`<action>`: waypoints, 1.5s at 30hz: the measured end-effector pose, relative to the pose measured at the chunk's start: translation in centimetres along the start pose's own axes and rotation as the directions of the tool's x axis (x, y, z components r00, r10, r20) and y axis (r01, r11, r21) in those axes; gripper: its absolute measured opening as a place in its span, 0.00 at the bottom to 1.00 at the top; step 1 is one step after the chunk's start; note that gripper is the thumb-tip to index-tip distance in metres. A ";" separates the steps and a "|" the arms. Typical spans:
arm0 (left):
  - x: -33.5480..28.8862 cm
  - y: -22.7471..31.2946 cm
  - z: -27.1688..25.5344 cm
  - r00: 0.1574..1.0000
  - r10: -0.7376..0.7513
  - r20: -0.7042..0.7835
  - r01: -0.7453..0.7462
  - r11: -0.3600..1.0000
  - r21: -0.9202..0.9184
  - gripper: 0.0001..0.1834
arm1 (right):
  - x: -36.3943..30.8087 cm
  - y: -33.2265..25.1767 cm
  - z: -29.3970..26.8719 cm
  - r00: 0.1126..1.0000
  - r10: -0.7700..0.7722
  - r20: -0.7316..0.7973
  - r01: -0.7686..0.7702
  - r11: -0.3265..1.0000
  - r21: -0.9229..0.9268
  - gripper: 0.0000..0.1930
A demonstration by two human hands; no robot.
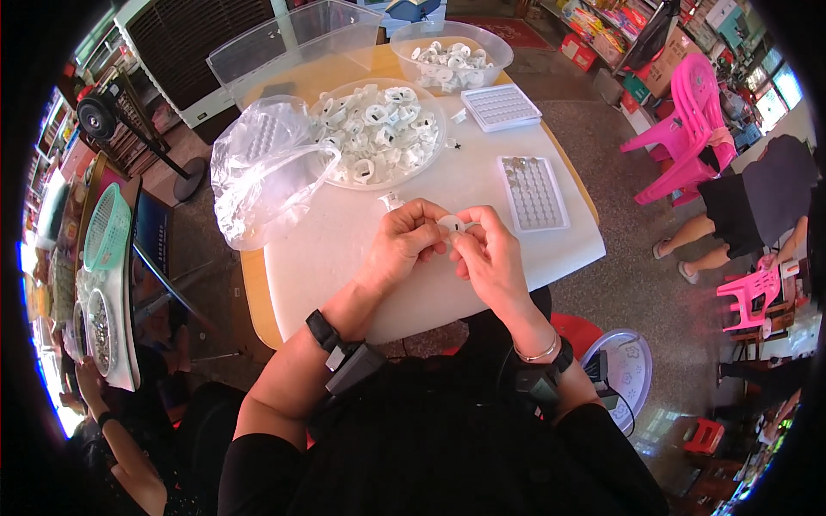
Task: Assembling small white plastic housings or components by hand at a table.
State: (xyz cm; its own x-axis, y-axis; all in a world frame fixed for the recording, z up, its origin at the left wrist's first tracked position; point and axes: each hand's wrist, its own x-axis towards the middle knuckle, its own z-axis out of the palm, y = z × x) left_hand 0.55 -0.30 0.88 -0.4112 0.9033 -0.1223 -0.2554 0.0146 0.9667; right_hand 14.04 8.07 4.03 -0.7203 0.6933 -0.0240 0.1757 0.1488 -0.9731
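Observation:
My left hand [406,238] and my right hand [490,254] meet above the white tabletop. Between their fingertips is a small round white plastic part [451,224] with a dark mark on it; both hands pinch it. Just beyond my left hand lies another small white piece [391,201]. To the right of my right hand sits a white tray [561,206] with rows of small grey-metal pieces. Farther back, a wide clear bowl [437,163] holds a heap of similar white parts [375,129].
A clear plastic bag [258,185] lies at the table's left. Behind stand a second gridded tray [503,107], a deep clear bowl [404,39] of white parts and a clear bin [292,43]. A co-worker's hand [89,378] is at far left; a person [757,185] stands right, near pink chairs [688,112].

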 end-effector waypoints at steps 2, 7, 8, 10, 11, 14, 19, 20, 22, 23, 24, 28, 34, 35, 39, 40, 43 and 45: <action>-0.1 0.2 0.2 1.000 0.002 0.007 -0.002 1.000 0.013 0.07 | -0.1 0.3 0.0 1.000 0.003 0.009 -0.004 0.993 0.118 0.07; -0.6 0.4 0.6 0.999 0.036 0.038 -0.038 0.998 0.050 0.08 | 0.0 1.4 0.3 0.993 -0.100 -0.067 0.102 0.995 0.024 0.07; -0.6 0.5 0.7 0.998 0.050 0.038 -0.053 0.996 0.070 0.07 | 0.0 1.6 0.3 0.988 -0.134 -0.080 0.134 0.991 -0.006 0.07; -0.5 0.5 0.7 0.998 0.053 0.036 -0.056 0.993 0.101 0.07 | 0.2 2.2 0.5 0.981 -0.172 -0.093 0.171 0.985 -0.013 0.07; -0.5 0.5 0.6 0.998 0.057 0.033 -0.061 0.989 0.133 0.07 | 0.3 2.4 0.6 0.972 -0.211 -0.105 0.210 0.977 -0.021 0.06; -0.2 -0.2 0.3 0.996 0.082 0.042 -0.087 0.984 0.156 0.07 | 0.3 2.3 0.8 0.973 -0.202 -0.111 0.200 0.979 -0.025 0.05; -0.3 1.2 0.6 1.000 0.012 0.016 -0.013 0.994 0.107 0.06 | 0.8 1.5 0.3 0.987 -0.136 -0.082 0.142 0.987 0.076 0.04; -0.3 1.6 0.7 0.999 -0.046 0.019 0.045 0.996 0.076 0.06 | 1.0 1.2 0.1 0.995 -0.088 -0.048 0.094 0.984 0.149 0.04; -0.4 1.3 0.8 0.999 -0.047 0.003 0.047 0.992 0.121 0.06 | 0.8 1.1 -0.4 0.997 -0.072 0.002 0.072 0.996 0.055 0.05; -0.4 1.3 0.8 0.998 -0.058 -0.014 0.060 0.984 0.169 0.06 | 0.9 1.0 -0.6 0.998 -0.043 0.047 0.045 0.998 -0.034 0.05; -0.4 1.6 0.8 0.999 -0.043 -0.017 0.045 0.985 0.165 0.06 | 1.4 0.7 -0.7 0.997 -0.056 0.051 0.058 0.997 -0.042 0.05; -0.7 1.5 0.6 0.994 -0.082 -0.070 0.087 0.994 0.069 0.10 | 4.0 -0.7 -1.7 0.989 -0.108 0.100 0.122 0.983 -0.140 0.05; -0.6 0.9 0.8 0.999 -0.007 0.053 0.001 0.995 0.099 0.10 | 19.3 -3.7 -4.9 0.964 -0.232 -0.130 0.215 0.968 -0.132 0.06; -0.4 0.7 1.0 0.993 -0.023 0.119 0.004 0.987 0.159 0.10 | 21.6 -4.3 -5.2 0.953 -0.262 -0.155 0.242 0.961 -0.133 0.06; -0.6 0.0 0.9 0.982 0.071 0.174 -0.125 0.938 0.323 0.09 | 23.3 -5.8 -4.0 0.948 -0.262 -0.179 0.255 0.965 -0.064 0.10; -0.4 -0.2 1.0 0.983 0.069 0.168 -0.120 0.940 0.318 0.09 | 22.2 -5.5 -3.6 0.960 -0.272 -0.059 0.263 0.957 -0.123 0.10; -0.9 -0.4 0.5 0.944 0.120 0.307 -0.224 0.917 0.329 0.08 | 17.3 -3.7 -0.7 0.946 -0.124 0.300 0.203 0.947 -0.247 0.10; -1.2 0.6 0.6 0.906 0.045 0.421 -0.223 0.896 0.384 0.07 | 13.5 -2.5 0.6 0.920 -0.015 0.393 0.150 0.937 -0.317 0.10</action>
State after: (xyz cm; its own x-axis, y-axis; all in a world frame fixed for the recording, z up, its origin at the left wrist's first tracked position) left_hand 1.42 -1.09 1.79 -0.0160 0.9995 0.0275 0.1985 -0.0238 0.9798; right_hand 3.47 16.57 6.04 -0.9284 0.3585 -0.0974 0.2686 0.4668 -0.8426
